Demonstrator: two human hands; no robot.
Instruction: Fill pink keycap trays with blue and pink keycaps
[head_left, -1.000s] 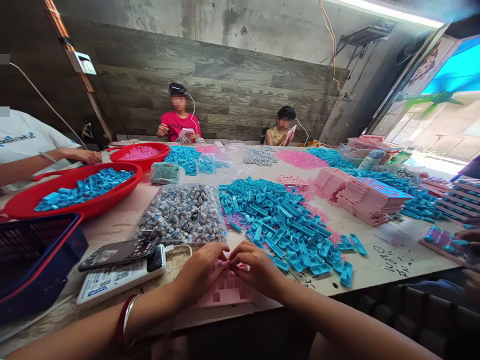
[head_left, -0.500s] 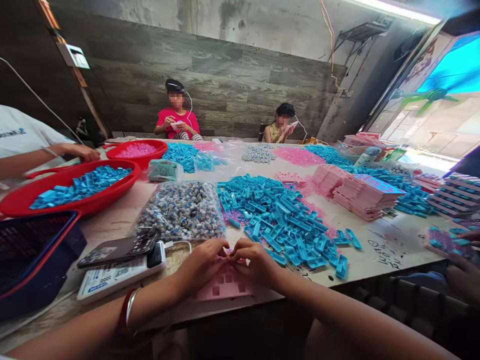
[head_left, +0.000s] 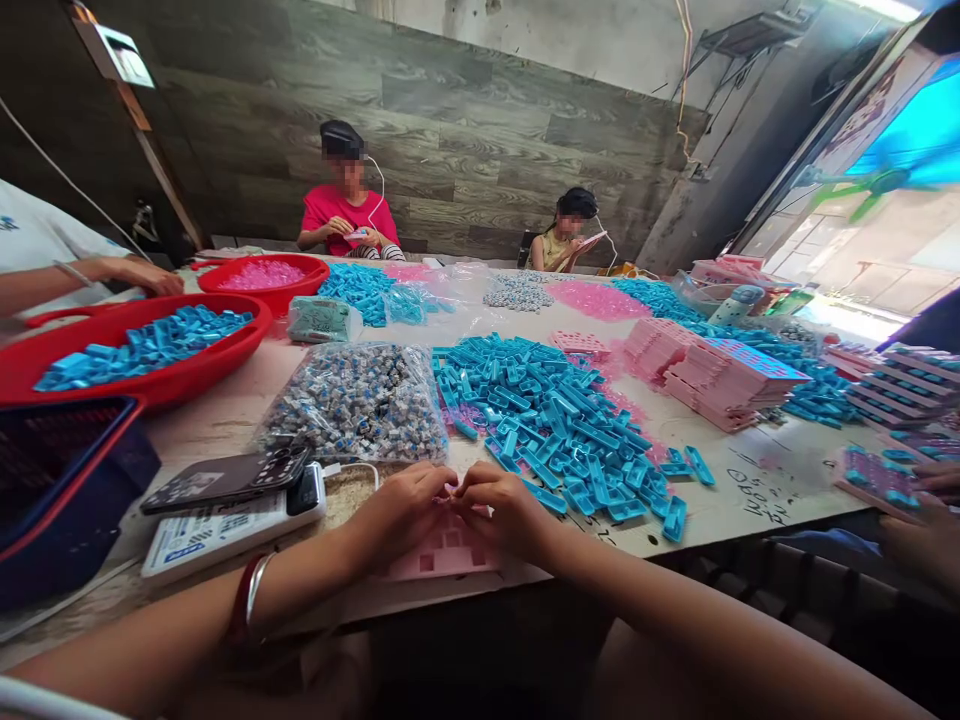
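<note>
A pink plate with square holes [head_left: 450,556] lies at the table's front edge, partly covered by my hands. Over its far part, my left hand [head_left: 405,512] has thumb and fingers pinched together. Fingertip to fingertip with it, my right hand [head_left: 504,503] is also closed in a pinch. A bit of pink shows between the fingertips, too small and hidden to name. Just beyond my hands are a heap of blue plastic trays [head_left: 555,420] and a clear bag of small grey-white parts with blue bits [head_left: 356,400].
A phone [head_left: 225,480] rests on a white power bank [head_left: 232,535] at left, near a dark basket [head_left: 67,500] and red bowls [head_left: 240,345]. Stacked pink plates [head_left: 720,385] stand at right. Co-workers sit across the table and at both sides.
The whole view has shifted slightly, with table items now a little higher and further left. My hands stay pinched together over the pink plate.
</note>
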